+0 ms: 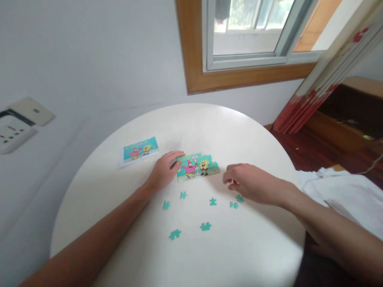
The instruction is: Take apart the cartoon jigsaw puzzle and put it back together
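A partly joined jigsaw puzzle (196, 167) lies flat on the table, showing a pink starfish and a yellow sponge figure on teal. Its top right edge is uneven, with knobs and gaps. At its left edge rests my left hand (163, 169), finger and thumb apart and touching the border. Just right of the puzzle, my right hand (247, 181) hovers with curled fingers; whatever they may hold is hidden. Loose teal pieces lie nearer me, among them one puzzle piece (205, 227) at the front, another piece (212, 201) behind it and a piece (239, 198) under my right hand.
A printed reference picture (140, 150) lies on the round white table (239, 247), left of the puzzle. The wall with a socket (14, 127) borders the left side. A window (248, 36) and curtain (317, 87) stand behind; white cloth or paper (344, 195) is at right.
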Action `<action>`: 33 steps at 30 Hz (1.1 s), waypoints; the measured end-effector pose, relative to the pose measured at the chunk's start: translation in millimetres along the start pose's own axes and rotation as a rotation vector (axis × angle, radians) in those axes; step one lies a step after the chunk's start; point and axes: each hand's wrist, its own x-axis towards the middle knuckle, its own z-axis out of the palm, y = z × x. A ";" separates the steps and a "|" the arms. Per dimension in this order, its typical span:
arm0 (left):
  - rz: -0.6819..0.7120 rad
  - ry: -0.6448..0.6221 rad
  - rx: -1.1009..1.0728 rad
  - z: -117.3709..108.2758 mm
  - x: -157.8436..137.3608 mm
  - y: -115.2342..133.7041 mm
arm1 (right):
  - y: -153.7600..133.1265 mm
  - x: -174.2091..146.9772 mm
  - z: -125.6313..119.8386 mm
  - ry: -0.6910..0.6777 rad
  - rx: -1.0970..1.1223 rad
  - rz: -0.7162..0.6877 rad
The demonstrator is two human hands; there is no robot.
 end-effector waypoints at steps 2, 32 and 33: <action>0.001 -0.005 -0.006 -0.3 0.1 0.5 | 3.7 -21.8 16.8 -0.002 -0.024 0.105; 0.076 -0.068 0.012 0.6 -6.9 11.0 | 54.9 111.7 22.9 0.552 0.783 0.036; 0.074 -0.070 0.010 0.4 -6.9 11.1 | 55.8 119.6 25.2 0.563 0.802 0.040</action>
